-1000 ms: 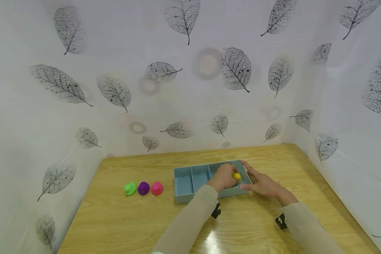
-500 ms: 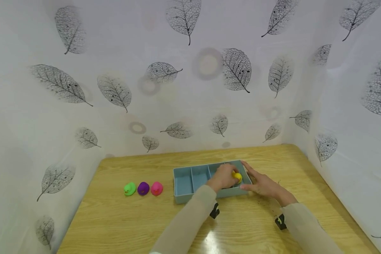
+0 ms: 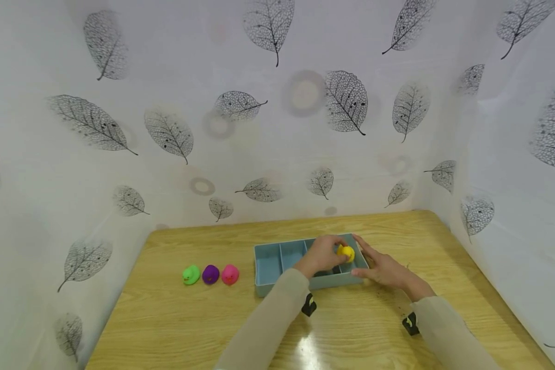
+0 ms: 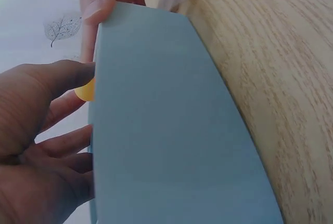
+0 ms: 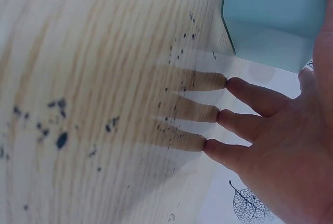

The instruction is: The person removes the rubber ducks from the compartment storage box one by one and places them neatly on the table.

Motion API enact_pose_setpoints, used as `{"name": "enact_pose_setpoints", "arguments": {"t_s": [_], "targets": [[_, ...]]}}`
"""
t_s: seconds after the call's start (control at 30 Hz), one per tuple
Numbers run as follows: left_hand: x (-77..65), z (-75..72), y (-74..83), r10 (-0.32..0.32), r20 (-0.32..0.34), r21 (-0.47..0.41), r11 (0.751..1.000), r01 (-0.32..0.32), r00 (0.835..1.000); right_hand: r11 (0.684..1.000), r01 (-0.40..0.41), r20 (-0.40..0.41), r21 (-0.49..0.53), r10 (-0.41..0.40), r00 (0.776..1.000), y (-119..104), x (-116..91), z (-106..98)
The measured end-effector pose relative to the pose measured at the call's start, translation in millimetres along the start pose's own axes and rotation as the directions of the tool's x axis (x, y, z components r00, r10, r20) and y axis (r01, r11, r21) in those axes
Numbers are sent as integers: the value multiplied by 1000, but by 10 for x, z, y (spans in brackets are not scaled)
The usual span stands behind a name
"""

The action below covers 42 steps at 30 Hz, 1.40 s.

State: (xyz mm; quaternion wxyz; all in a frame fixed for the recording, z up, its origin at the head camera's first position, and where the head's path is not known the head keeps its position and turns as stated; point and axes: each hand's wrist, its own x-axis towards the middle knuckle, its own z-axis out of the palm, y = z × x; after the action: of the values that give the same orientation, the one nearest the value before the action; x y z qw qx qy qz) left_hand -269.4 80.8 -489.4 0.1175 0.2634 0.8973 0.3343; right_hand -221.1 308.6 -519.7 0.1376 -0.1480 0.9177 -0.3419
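My left hand (image 3: pixel 321 255) pinches a small yellow rubber duck (image 3: pixel 347 253) between thumb and fingers, over the rightmost compartment of a blue-grey divided box (image 3: pixel 269 289). In the left wrist view, the box's long outer wall (image 4: pixel 156 115) hides most of the duck (image 4: pixel 85 91). My right hand (image 3: pixel 386 269) rests at the right end of the box, its thumb on the front corner and its index finger by the back corner. Seen from the right wrist, its other fingers (image 5: pixel 247 122) stretch out with their tips touching the tabletop, beside the box (image 5: pixel 278 16).
Left of the box, a green duck (image 3: pixel 191 275), a purple duck (image 3: pixel 210 274) and a pink duck (image 3: pixel 229 274) sit in a row on the wooden table (image 3: pixel 180 329). A leaf-patterned white curtain (image 3: pixel 277 139) surrounds the back and sides. Dark specks mark the tabletop (image 5: pixel 78 68) near my right hand.
My left hand has shifted slightly left and up, and more of the yellow duck shows in its fingers. My right hand stays at the box's end.
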Motion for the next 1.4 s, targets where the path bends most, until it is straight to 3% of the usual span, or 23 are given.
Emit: {"name": "enact_pose_setpoints", "arguments": {"t_s": [0.37, 0.67, 0.97, 1.2, 1.4], "targets": [[-75, -159, -23, 30, -18, -89, 996, -31, 999, 1000, -8, -3, -9, 8, 1000, -3, 9, 4], [-175, -283, 19, 67, -35, -107, 992, -70, 997, 999, -2, -8, -34, 2, 1000, -9, 4, 10], [-198, -289, -25, 70, -51, -184, 980, -78, 996, 999, -6, -11, -41, 5, 1000, -29, 7, 10], [-213, -270, -90, 69, -61, -292, 953, -84, 996, 999, -11, -13, -32, 11, 1000, -29, 0, 7], [-256, -279, -139, 83, -115, -347, 931, -118, 990, 1000, -12, -8, -3, 12, 1000, -15, -5, 6]]}}
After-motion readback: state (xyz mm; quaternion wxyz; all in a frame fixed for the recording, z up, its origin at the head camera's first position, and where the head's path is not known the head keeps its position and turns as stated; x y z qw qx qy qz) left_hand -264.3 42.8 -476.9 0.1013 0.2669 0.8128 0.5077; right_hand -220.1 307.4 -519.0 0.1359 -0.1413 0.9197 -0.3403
